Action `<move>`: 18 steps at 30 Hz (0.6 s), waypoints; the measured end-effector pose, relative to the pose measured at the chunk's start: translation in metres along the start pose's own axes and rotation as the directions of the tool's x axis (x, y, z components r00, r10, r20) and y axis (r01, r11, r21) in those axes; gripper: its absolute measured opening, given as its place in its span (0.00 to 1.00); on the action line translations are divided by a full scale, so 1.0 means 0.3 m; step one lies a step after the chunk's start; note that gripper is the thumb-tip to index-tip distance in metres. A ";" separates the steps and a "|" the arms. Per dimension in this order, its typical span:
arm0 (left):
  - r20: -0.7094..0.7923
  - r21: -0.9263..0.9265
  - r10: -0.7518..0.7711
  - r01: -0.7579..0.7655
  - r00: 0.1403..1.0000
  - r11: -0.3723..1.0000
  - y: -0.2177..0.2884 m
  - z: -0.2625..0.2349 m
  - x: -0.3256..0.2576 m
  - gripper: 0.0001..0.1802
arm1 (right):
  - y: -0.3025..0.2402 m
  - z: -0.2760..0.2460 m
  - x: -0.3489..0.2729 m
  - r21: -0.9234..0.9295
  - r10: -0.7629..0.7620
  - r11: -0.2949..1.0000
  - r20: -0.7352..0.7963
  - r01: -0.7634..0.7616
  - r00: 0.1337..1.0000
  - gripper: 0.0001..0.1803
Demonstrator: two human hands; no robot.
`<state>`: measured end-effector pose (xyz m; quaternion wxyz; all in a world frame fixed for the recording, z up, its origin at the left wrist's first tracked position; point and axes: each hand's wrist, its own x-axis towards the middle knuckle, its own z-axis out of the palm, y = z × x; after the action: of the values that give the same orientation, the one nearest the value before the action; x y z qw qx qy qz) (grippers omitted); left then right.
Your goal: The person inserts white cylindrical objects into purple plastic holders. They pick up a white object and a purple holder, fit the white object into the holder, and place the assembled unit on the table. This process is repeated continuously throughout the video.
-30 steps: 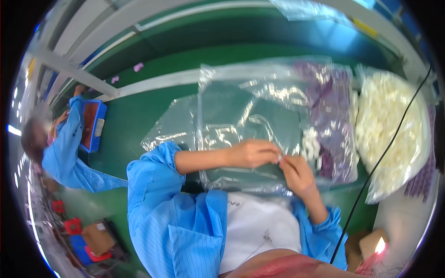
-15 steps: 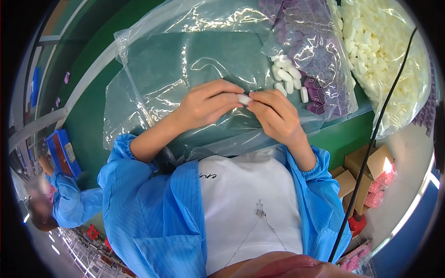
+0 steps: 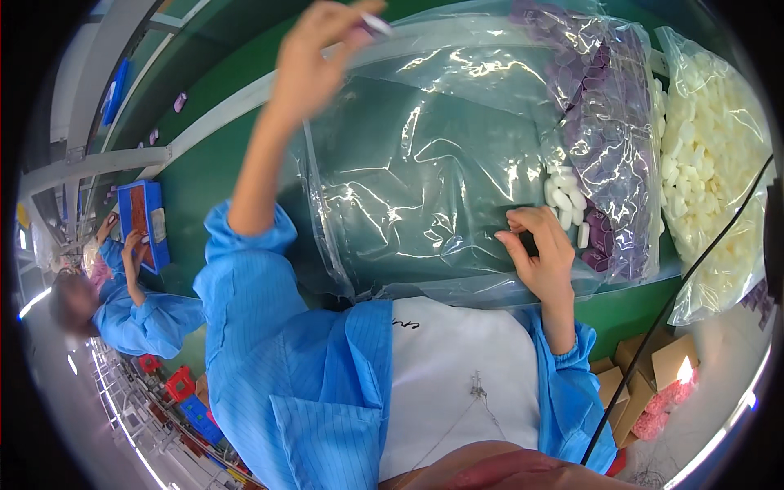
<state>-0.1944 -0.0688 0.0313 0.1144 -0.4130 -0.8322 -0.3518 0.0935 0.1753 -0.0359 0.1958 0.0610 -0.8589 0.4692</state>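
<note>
My left hand (image 3: pixel 309 69) is raised over the far left of the bench, blurred by motion. Its fingers pinch a small oblong white-and-purple piece (image 3: pixel 376 25). My right hand (image 3: pixel 541 249) is held low over the clear plastic bag (image 3: pixel 457 196), thumb and forefinger apart, nothing seen between them. Just beyond its knuckles lie several white oblong pieces (image 3: pixel 563 194) in a small heap. Beside them, purple oblong pieces (image 3: pixel 600 237) show at the mouth of a clear bag filled with purple pieces (image 3: pixel 608 131).
A large clear bag of cream-white pieces (image 3: pixel 702 163) sits at the right, and a black cable (image 3: pixel 678 290) crosses in front of it. Cardboard boxes (image 3: pixel 645 371) stand lower right. At the left, a co-worker in a blue sleeve (image 3: pixel 159 314) works beside a blue tray (image 3: pixel 163 245).
My hands have parted. The left has swung up and away to the far left with the piece; the right has moved right, toward the white heap. The whole view has shifted.
</note>
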 end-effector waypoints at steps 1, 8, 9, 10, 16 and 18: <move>-0.033 0.122 -0.088 0.092 0.996 0.988 -0.133 -0.046 0.028 0.19 | -0.003 0.001 0.005 0.008 -0.003 1.000 0.008 0.003 1.000 0.16; 0.030 0.364 -0.059 0.044 0.998 0.931 -0.783 -0.073 -0.005 0.20 | -0.025 -0.032 0.004 -0.085 -0.200 0.977 -0.075 0.194 0.977 0.12; 0.007 0.499 0.003 -0.007 1.000 0.866 -0.776 -0.084 -0.012 0.21 | -0.038 -0.054 -0.002 -0.095 -0.192 0.979 -0.120 0.181 0.974 0.12; -0.019 0.626 0.072 -0.045 0.997 0.779 -0.726 -0.098 -0.015 0.22 | -0.051 -0.086 -0.011 -0.118 -0.164 0.982 -0.177 0.144 0.971 0.12; 0.104 0.049 -0.073 0.068 0.992 0.996 0.098 0.052 0.033 0.11 | -0.056 -0.261 0.002 -0.500 -0.092 0.852 -0.436 -0.156 0.895 0.12; 0.476 0.036 0.086 -0.117 0.875 0.992 0.327 0.154 -0.011 0.08 | -0.031 -0.272 0.007 -0.524 -0.057 0.823 -0.463 -0.221 0.885 0.12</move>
<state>-0.1124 0.0010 0.0443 -0.0609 -0.5256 -0.8228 -0.2073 0.1169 0.2382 0.0117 0.3810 -0.1500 -0.8892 0.2041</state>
